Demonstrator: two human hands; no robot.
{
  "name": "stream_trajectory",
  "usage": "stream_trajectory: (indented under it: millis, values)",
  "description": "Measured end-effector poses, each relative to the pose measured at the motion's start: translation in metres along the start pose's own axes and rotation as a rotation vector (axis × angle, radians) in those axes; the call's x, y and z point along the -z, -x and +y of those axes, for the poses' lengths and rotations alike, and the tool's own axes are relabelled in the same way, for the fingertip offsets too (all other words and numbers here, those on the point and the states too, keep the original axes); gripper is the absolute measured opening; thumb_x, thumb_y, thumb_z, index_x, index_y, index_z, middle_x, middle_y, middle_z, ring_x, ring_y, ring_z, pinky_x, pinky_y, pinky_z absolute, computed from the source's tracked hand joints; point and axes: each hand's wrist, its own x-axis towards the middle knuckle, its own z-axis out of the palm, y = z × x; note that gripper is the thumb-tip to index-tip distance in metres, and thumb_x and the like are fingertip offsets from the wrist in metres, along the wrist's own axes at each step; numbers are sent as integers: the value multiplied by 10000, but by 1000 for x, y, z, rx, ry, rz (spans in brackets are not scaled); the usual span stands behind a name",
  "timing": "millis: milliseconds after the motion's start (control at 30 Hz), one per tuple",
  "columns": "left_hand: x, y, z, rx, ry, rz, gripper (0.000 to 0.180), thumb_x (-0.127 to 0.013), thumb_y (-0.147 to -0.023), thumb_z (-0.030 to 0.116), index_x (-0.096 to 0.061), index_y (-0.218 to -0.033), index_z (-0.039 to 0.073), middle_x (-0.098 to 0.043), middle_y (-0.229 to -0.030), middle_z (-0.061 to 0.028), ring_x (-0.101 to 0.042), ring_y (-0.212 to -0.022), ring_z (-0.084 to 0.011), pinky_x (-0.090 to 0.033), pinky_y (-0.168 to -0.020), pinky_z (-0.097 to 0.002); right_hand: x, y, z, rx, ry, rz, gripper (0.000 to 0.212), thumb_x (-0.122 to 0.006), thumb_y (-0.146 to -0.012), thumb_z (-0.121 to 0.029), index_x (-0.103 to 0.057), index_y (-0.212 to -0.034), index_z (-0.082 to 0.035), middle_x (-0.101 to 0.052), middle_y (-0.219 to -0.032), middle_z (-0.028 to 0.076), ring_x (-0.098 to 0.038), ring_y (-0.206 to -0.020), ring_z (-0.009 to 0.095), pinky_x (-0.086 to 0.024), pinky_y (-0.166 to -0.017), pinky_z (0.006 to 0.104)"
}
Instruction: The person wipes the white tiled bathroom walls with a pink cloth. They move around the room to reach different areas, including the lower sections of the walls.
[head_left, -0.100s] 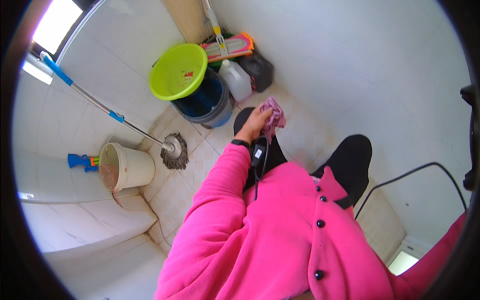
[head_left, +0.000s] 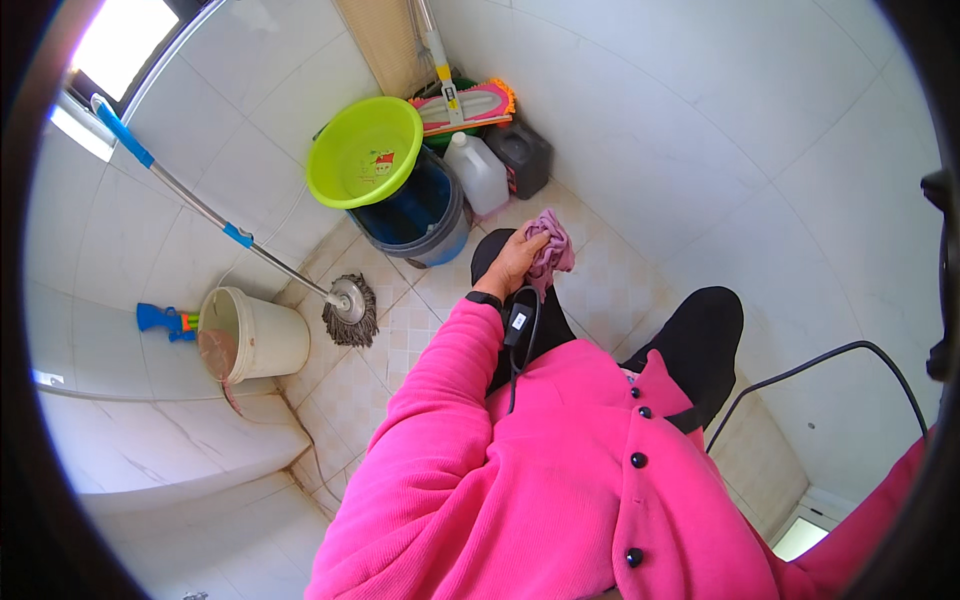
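A crumpled mauve cloth (head_left: 549,250) is bunched in my left hand (head_left: 513,262), whose fingers are closed around it. The hand is in front of my left knee, below the plastic jugs, and a dark band circles its wrist. Beside that wrist hangs a black cable with a small black box (head_left: 519,322) on it. My right arm, in a pink sleeve (head_left: 880,510), runs out past the right rim, so my right hand does not show.
A mop (head_left: 347,305) leans against the left wall next to a cream bucket (head_left: 270,335). In the far corner a lime-green basin (head_left: 366,150) rests tilted on a dark bucket (head_left: 435,235). Beside them stand a white jug (head_left: 480,178), a black jug (head_left: 523,158) and a flat pink mop (head_left: 465,106).
The whole view has shifted a little, so the far corner and my left hand appear slightly lower. My left hand still grips the cloth.
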Motion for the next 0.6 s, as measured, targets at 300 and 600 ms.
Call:
stream_trajectory:
  millis: [300,600]
  values:
    - [1,4,1,-10,39,-50,320,-593,-927,168,-531,-1224,67,-627,-1025,-52,-609,-896,-171,-507,-778,-328,13,-20,-51,141,80,-19,570,-270,-998,-514,-438,-1361,-108,-444,-1407,151,-393,-1310,309,-266,-1104,489]
    - [5,0,-3,18,12,-40,372,-581,-946,163,-500,-1296,67,-640,-1072,-61,-631,-914,-163,-517,-786,-318,53,56,-292,1130,607,-312,594,-259,-995,-538,-424,-1379,-116,-428,-1429,153,-375,-1330,320,-248,-1118,504]
